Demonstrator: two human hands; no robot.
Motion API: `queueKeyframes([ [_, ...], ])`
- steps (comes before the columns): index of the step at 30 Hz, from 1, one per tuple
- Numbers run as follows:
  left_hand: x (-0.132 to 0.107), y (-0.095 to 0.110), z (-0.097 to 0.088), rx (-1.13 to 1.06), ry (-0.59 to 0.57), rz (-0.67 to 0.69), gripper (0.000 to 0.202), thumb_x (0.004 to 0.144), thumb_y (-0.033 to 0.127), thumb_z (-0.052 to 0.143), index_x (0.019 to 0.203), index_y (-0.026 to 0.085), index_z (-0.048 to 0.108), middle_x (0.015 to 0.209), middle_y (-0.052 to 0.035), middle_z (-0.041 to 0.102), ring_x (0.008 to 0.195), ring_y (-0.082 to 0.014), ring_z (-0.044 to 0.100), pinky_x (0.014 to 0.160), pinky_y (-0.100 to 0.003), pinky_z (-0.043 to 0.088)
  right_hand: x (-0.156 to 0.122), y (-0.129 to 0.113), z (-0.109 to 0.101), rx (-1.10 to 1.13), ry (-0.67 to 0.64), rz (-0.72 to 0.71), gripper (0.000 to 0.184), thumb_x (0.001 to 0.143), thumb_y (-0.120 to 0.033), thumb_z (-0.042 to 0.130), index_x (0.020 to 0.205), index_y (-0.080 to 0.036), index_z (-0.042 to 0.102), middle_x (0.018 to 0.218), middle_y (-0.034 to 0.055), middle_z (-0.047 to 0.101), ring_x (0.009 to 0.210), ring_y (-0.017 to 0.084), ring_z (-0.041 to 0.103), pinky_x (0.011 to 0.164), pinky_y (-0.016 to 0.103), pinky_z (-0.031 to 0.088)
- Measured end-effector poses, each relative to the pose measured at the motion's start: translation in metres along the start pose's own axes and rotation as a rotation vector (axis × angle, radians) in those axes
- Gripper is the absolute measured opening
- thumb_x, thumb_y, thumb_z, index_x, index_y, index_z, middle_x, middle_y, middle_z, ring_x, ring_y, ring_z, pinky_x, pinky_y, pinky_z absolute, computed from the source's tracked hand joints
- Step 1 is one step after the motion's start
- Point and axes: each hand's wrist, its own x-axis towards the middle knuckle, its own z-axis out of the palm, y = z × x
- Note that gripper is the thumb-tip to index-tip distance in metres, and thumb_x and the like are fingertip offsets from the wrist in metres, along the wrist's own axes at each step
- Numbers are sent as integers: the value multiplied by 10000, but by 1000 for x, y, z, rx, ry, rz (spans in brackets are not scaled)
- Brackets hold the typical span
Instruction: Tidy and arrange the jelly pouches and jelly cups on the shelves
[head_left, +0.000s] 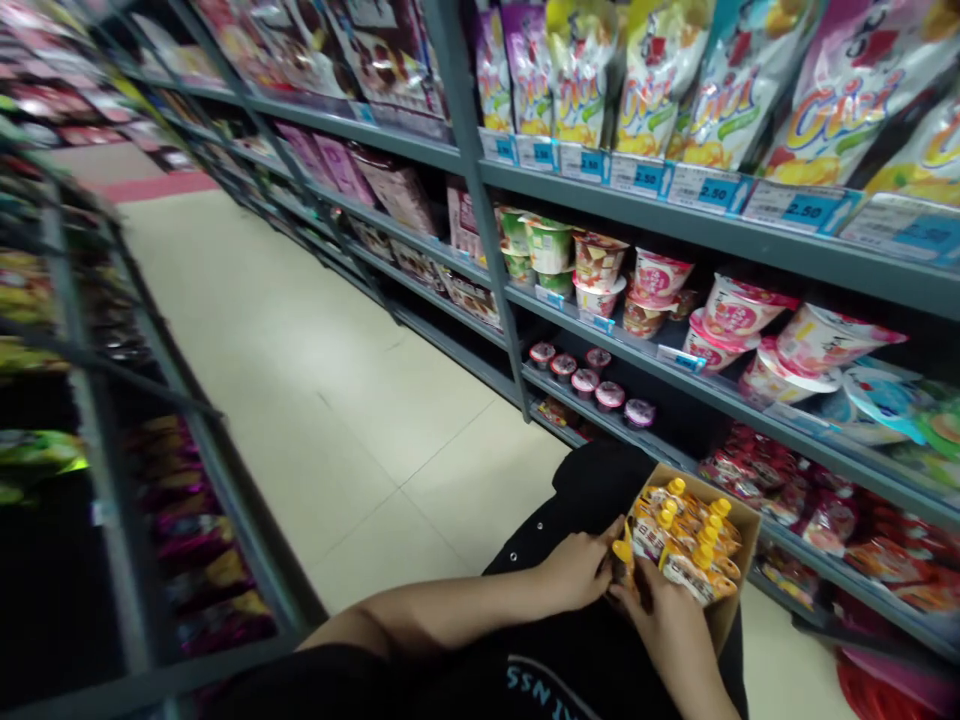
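Note:
A cardboard box (746,545) rests on or against my dark-clothed legs at the lower right. It holds several spouted pouches (679,572) in orange and white, with yellow caps. One pouch (622,553) with its yellow cap stands at the box's left edge, between my hands. My left hand (583,568) reaches in from the left, its fingers closed on that pouch. From below, my right hand (661,612) pinches the same pouch, close beside the fingertips of the left. The pouch's lower part is hidden by the fingers.
Shelves (675,225) on the right carry large jelly pouches (660,85) with price tags, stacked cups (731,310), small lidded cups (585,382) and red packets (787,480). Another rack (247,540) borders the left. Pale floor tiles (360,470) run between them.

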Motion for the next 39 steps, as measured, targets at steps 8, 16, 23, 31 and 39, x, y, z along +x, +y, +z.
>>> queueKeyframes([
  [8, -1, -1, 0, 39, 52, 40, 707, 890, 225, 463, 1567, 159, 267, 1088, -140, 730, 848, -271, 718, 822, -401, 588, 28, 45, -18, -169, -1, 5, 354, 922, -274, 474, 1173, -200, 712, 985, 125, 749, 911, 283, 723, 740, 333, 539],
  [16, 0, -4, 0, 21, 0, -16, 728, 894, 236, 461, 1580, 145, 232, 1040, -159, 728, 881, -320, 709, 836, -466, 570, 21, 16, -21, -358, 60, 54, 363, 1007, -263, 375, 1178, -212, 691, 945, 99, 753, 807, 282, 723, 672, 351, 514],
  [23, -2, 3, -4, 61, -79, -153, 767, 915, 264, 435, 1602, 137, 121, 1123, -191, 696, 984, -316, 683, 894, -444, 544, -38, 43, -51, -10, 540, 192, 516, 871, -700, 510, 1125, -279, 666, 1086, 46, 738, 808, 245, 725, 620, 316, 528],
  [31, 8, 0, 5, -61, 1, -128, 627, 935, 225, 391, 1552, 147, 312, 1312, -177, 637, 1111, -333, 664, 1006, -481, 504, -63, 62, -4, 322, 164, 363, 658, 911, -651, 445, 1357, -180, 553, 986, 94, 745, 750, 238, 708, 646, 301, 518],
  [39, 41, -15, -13, -200, 87, -12, 600, 899, 187, 451, 1497, 240, 426, 1255, -64, 690, 1131, -241, 670, 986, -311, 516, -18, 71, -12, 251, 134, 292, 592, 899, -442, 401, 1391, -150, 552, 934, 79, 730, 751, 238, 672, 694, 310, 464],
])
